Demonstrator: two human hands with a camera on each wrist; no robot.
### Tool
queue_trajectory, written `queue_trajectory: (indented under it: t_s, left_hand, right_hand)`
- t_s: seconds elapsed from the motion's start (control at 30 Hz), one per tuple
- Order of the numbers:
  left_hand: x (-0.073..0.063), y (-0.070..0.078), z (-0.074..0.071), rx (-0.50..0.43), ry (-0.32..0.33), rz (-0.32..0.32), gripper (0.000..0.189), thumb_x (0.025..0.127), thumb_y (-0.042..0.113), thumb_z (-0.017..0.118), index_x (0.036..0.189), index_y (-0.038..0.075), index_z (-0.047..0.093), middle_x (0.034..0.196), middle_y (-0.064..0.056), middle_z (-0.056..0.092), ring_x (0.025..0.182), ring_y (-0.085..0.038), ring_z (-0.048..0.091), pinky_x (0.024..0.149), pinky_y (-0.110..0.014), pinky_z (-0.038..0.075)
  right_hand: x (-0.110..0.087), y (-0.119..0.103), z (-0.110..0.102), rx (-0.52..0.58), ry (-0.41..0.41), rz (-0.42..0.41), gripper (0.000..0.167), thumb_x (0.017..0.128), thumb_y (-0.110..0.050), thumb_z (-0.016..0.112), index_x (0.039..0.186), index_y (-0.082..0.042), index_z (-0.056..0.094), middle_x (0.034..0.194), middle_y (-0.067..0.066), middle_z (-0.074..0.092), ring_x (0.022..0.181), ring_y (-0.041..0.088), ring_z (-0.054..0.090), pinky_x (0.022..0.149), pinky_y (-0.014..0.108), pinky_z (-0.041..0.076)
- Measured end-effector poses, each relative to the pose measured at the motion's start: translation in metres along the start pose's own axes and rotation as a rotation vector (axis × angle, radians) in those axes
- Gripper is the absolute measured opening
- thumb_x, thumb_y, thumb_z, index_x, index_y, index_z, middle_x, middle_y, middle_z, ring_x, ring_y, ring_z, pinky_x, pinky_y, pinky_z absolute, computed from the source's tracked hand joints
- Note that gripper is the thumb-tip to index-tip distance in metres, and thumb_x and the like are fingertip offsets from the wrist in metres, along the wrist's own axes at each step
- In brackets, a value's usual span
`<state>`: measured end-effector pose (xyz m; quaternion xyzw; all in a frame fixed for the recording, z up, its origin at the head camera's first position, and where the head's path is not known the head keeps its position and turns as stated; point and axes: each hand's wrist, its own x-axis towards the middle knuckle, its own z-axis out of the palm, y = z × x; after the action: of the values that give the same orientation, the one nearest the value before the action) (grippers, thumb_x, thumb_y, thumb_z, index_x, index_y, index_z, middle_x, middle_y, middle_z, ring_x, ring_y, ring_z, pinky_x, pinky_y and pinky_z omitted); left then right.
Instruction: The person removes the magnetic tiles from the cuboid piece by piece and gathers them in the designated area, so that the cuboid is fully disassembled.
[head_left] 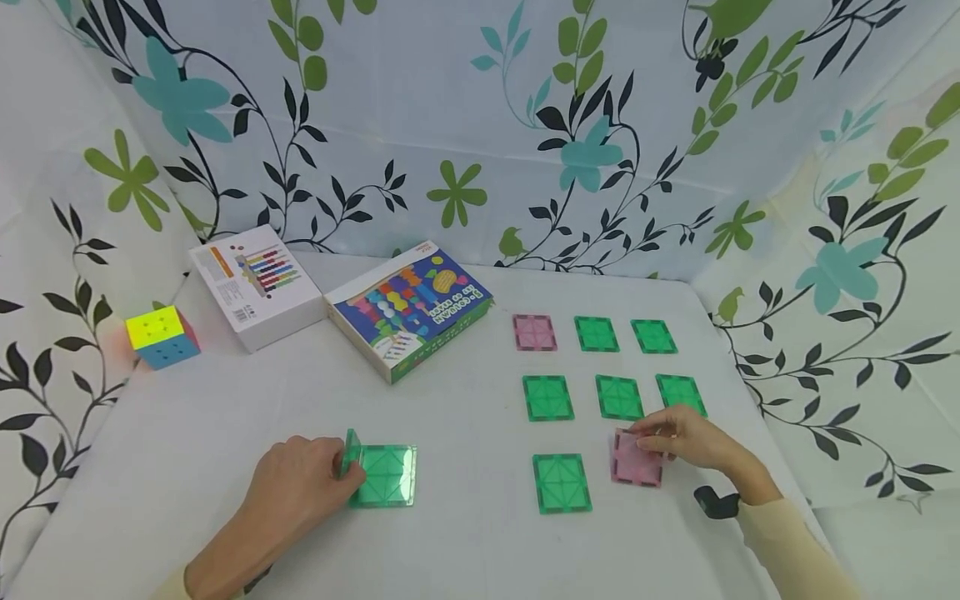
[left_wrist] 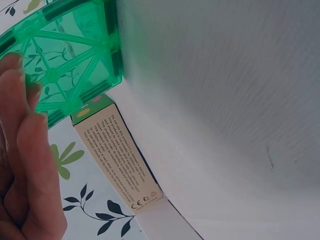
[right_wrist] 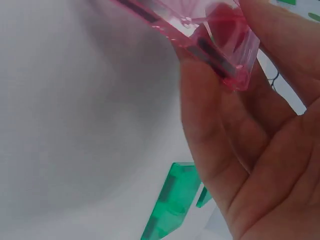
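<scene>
My left hand (head_left: pixel 300 487) holds a green magnetic tile (head_left: pixel 351 452) upright at the left edge of a flat green tile (head_left: pixel 390 477). In the left wrist view, fingertips (left_wrist: pixel 30 95) press the face of that upright tile (left_wrist: pixel 65 65). On the right, my right hand (head_left: pixel 693 442) pinches a pink magnetic tile (head_left: pixel 636 460) by its upper right side. The right wrist view shows this pink tile (right_wrist: pixel 215 50) tilted between thumb and fingers, close over the white surface. A green tile (head_left: pixel 562 483) lies flat to its left.
Behind my right hand lie two rows of flat tiles: a pink one (head_left: pixel 535 332) and several green ones (head_left: pixel 547 397). A colourful toy box (head_left: pixel 412 308), a white box (head_left: pixel 258 287) and a puzzle cube (head_left: pixel 162 337) stand at the back left. Patterned cloth (head_left: pixel 450 108) rises behind the table.
</scene>
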<state>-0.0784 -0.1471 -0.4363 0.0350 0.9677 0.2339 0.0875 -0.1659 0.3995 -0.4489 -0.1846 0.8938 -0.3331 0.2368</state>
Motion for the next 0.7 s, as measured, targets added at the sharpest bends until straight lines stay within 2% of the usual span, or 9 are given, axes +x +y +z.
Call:
queue_trajectory:
  t_s: [0.17,0.33,0.5,0.6,0.7]
  left_hand:
    - [0.0,0.0,-0.001,0.002,0.005,0.002,0.03,0.086,0.024,0.07,0.061,0.016,0.055,0.048,0.005,0.038,0.045,-0.012,0.038,0.047,-0.024,0.023]
    - [0.0,0.0,-0.001,0.0,0.007,0.007,0.03,0.086,0.023,0.07,0.061,0.016,0.055,0.048,0.006,0.038,0.045,-0.012,0.038,0.047,-0.024,0.022]
    - [0.0,0.0,0.0,-0.001,0.01,0.009,0.029,0.086,0.024,0.071,0.062,0.016,0.056,0.048,0.005,0.038,0.045,-0.012,0.038,0.047,-0.024,0.023]
    - [0.0,0.0,0.0,-0.003,0.013,0.015,0.028,0.086,0.023,0.071,0.062,0.015,0.057,0.048,0.005,0.038,0.045,-0.012,0.038,0.046,-0.024,0.022]
    - [0.0,-0.001,0.001,-0.01,0.014,0.019,0.028,0.086,0.023,0.071,0.062,0.015,0.057,0.048,0.005,0.038,0.044,-0.011,0.037,0.046,-0.024,0.022]
  right_hand:
    - [-0.005,0.002,0.012,-0.167,0.165,-0.075,0.021,0.091,-0.014,0.076,0.111,-0.009,0.078,0.096,-0.002,0.074,0.083,0.0,0.055,0.068,0.023,0.05]
    - [-0.008,0.009,0.024,-0.222,0.277,-0.147,0.023,0.088,-0.008,0.078,0.111,-0.005,0.078,0.093,-0.003,0.071,0.083,0.0,0.054,0.066,0.021,0.048]
    - [-0.009,0.015,0.031,-0.285,0.305,-0.161,0.024,0.086,-0.006,0.079,0.11,-0.005,0.079,0.092,-0.003,0.069,0.083,0.001,0.055,0.066,0.021,0.048]
    - [-0.009,0.014,0.033,-0.321,0.295,-0.113,0.024,0.086,-0.008,0.079,0.11,-0.01,0.08,0.094,-0.005,0.067,0.085,0.003,0.056,0.07,0.023,0.049]
    - [-0.013,0.008,0.034,-0.353,0.26,-0.035,0.029,0.086,-0.02,0.082,0.114,-0.014,0.079,0.098,-0.003,0.065,0.09,0.01,0.057,0.073,0.027,0.05]
